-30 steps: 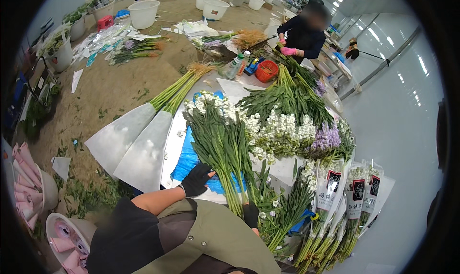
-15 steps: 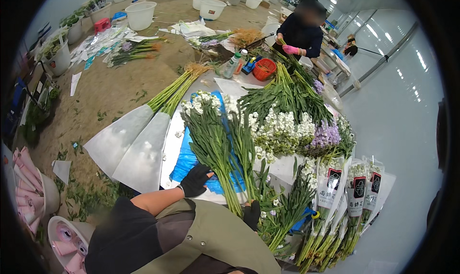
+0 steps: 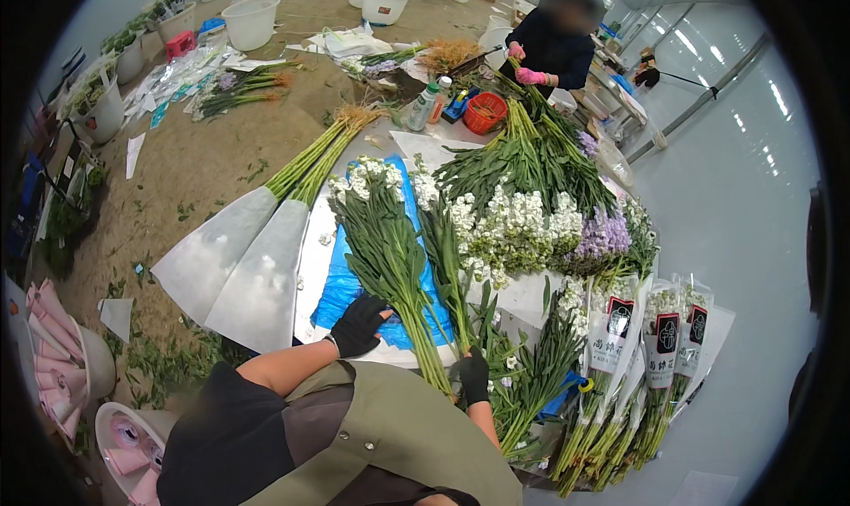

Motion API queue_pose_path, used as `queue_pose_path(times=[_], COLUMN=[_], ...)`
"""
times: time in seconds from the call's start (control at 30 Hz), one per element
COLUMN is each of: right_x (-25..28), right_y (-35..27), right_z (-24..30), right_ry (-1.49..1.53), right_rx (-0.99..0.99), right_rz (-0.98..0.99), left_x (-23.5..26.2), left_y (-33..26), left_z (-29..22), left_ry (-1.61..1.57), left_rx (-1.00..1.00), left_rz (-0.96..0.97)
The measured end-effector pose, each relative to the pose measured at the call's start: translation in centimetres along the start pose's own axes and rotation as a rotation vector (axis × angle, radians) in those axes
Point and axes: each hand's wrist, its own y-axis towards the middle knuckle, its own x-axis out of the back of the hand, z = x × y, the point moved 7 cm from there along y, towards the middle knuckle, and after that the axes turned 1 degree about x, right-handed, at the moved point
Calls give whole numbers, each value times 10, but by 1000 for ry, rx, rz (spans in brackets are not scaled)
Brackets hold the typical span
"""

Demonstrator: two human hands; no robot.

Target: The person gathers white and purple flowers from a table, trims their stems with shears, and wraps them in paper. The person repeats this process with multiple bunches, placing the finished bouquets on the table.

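Note:
My left hand (image 3: 359, 325), in a black fingerless glove, lies with fingers stretched over blue plastic (image 3: 329, 300), beside a bunch of white stock flowers (image 3: 382, 240). Its blooms point away from me and its stems toward me. My right hand (image 3: 472, 375), gloved the same, closes at the lower stems of a thinner white stock bunch (image 3: 445, 256) just right of the first. Part of its grip is hidden. Loose leafy stems (image 3: 513, 395) lie right beside that hand.
Two white-wrapped bunches (image 3: 257, 267) lie at left. A heap of white and purple stock (image 3: 531, 227) covers the table's far right, with sleeved bunches (image 3: 615, 364) nearer. Beyond stand a red basket (image 3: 484, 113), bottles (image 3: 423, 106) and a pink-gloved co-worker (image 3: 553, 46).
My right hand has come further into view and shifted slightly up along the stems. My left hand stays beside the bunch. The co-worker's hands have moved closer together.

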Motion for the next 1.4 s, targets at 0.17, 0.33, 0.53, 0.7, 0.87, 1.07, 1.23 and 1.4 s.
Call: queue_pose_path(times=[0.17,0.33,0.53,0.7,0.87,1.07,1.23,1.4], right_x=[32,15,-42,-32,-17,-25,-28,-9], right_y=[9,-3,-34,-29,-37,-18,5,12], right_z=[14,67,112,89,120,103,103,104], right_ry=[-102,-361,-106,-89,-267,-176,-373,-350], right_rx=[-40,426,202,240,495,379,344,290], right_rz=[-16,-86,221,44,-27,-108,-107,-202], left_x=[3,1,1,5,2,-4,6,9], left_y=[0,3,3,2,2,0,3,8], left_z=[-1,-1,-2,-4,-2,2,-1,-5], left_ry=[-4,-20,-6,40,29,0,-14,8], left_rx=[6,2,-28,-32,-20,-10,-1,-49], left_rz=[-12,16,-7,-12,17,15,17,9])
